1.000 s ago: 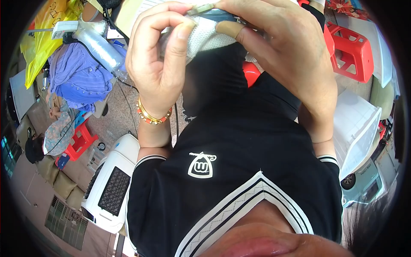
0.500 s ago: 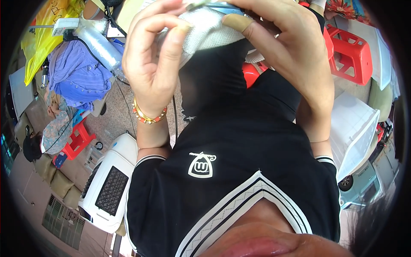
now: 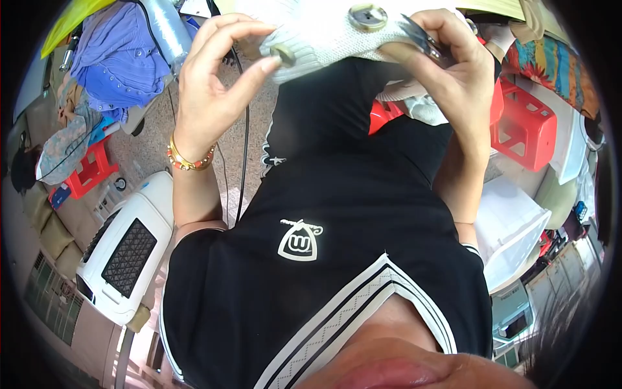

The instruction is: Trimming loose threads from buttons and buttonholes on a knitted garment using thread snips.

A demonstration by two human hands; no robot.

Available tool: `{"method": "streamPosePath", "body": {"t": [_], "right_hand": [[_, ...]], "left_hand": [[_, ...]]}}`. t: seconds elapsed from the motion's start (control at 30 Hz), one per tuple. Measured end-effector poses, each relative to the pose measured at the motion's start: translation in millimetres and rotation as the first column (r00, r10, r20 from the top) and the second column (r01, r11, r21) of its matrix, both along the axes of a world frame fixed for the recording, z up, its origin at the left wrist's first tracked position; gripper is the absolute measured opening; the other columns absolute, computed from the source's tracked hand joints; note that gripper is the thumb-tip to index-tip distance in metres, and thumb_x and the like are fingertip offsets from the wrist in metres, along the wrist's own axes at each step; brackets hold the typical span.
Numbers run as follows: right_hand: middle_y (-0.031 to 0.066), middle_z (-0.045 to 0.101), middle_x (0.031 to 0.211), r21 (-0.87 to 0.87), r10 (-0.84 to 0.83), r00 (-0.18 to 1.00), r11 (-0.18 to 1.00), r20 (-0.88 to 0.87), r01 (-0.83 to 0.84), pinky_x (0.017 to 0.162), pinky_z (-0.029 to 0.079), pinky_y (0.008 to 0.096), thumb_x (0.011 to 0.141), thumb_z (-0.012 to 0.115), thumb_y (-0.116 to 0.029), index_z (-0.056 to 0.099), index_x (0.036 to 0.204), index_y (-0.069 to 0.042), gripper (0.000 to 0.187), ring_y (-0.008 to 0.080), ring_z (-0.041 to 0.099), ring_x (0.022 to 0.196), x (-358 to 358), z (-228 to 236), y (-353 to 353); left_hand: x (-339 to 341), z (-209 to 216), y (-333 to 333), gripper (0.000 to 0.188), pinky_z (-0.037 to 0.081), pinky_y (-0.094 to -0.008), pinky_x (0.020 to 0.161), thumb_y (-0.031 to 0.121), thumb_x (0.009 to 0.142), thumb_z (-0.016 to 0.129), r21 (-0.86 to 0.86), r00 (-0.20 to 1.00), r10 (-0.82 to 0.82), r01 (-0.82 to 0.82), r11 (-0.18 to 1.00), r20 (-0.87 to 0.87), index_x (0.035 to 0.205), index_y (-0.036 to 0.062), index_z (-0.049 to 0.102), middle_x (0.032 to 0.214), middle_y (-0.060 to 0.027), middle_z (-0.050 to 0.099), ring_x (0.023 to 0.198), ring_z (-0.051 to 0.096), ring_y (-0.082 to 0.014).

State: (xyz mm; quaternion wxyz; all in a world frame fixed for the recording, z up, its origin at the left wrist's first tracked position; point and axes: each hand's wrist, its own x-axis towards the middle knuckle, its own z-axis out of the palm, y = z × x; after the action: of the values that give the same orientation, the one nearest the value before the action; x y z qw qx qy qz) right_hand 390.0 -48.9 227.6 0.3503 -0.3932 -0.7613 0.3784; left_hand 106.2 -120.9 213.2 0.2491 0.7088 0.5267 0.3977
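Observation:
A white knit garment [image 3: 324, 42] with a ribbed edge is stretched between my hands at the top of the view. My left hand [image 3: 210, 91] has thumb and index finger at its left edge, beside a greenish button [image 3: 282, 56]; the other fingers are loosely bent. A larger dark-centred button [image 3: 368, 17] lies on the knit between the hands. On the right, my right hand [image 3: 453, 71] grips the fabric with its thumb, which has a tan covering. Dark, shiny thread snips [image 3: 424, 40] sit in its curled fingers. The garment's upper part runs out of view.
Purple buttoned clothing [image 3: 123, 61] and a clear plastic roll [image 3: 165, 32] lie at upper left. Black cables hang beside my left arm. A white appliance [image 3: 129, 249] stands on the left floor; a red stool [image 3: 528, 123] and a white bin [image 3: 512, 227] stand right. Another person sits far left.
The garment has spread out, bringing its buttons into sight. My left thumb and index finger have moved apart from their pinch, and the snips now show in my right hand. The whole view has shifted.

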Motion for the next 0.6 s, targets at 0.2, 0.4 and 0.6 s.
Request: {"method": "streamPosePath", "body": {"t": [0.2, 0.4, 0.6], "right_hand": [[0.0039, 0.066, 0.100, -0.177, -0.113, 0.960, 0.982, -0.256, 0.068, 0.084, 0.051, 0.0237, 0.083, 0.071, 0.008, 0.062, 0.108, 0.004, 0.028, 0.0101, 0.063, 0.090, 48.3, 10.7, 2.1], [0.0018, 0.066, 0.099, -0.159, -0.158, 0.966, 0.979, -0.204, 0.126, 0.082, 0.046, 0.0190, 0.086, 0.070, 0.007, 0.062, 0.114, 0.004, 0.029, 0.0063, 0.060, 0.092, 62.5, -16.7, 11.8], [-0.0049, 0.062, 0.093, -0.034, -0.303, 0.953, 0.952, 0.001, 0.303, 0.064, 0.029, 0.0108, 0.084, 0.077, -0.004, 0.065, 0.122, -0.001, 0.040, -0.0010, 0.047, 0.076, 47.0, 0.2, -4.6]], "left_hand": [[4.1, 3.8, 9.6, 0.020, 0.044, -0.0290, 0.096, -0.002, 0.093, 0.061, 0.023, 0.950, -0.041, 0.036, 0.999, 0.310, 0.112, -0.0031, 0.061, 0.113, -0.0110, 0.063, 0.107, 0.059, -0.0171], [35.2, 29.6, 18.4, 0.025, 0.045, -0.0270, 0.086, 0.003, 0.089, 0.065, 0.169, 0.998, -0.029, 0.037, 0.985, -0.052, 0.114, 0.0003, 0.069, 0.112, -0.0104, 0.065, 0.102, 0.060, -0.0173], [50.1, 32.5, 25.1, 0.036, 0.046, -0.0293, 0.086, 0.004, 0.084, 0.073, 0.197, 0.989, 0.026, 0.004, 0.980, -0.144, 0.119, 0.0053, 0.070, 0.102, -0.0068, 0.064, 0.093, 0.060, -0.0165]]}}
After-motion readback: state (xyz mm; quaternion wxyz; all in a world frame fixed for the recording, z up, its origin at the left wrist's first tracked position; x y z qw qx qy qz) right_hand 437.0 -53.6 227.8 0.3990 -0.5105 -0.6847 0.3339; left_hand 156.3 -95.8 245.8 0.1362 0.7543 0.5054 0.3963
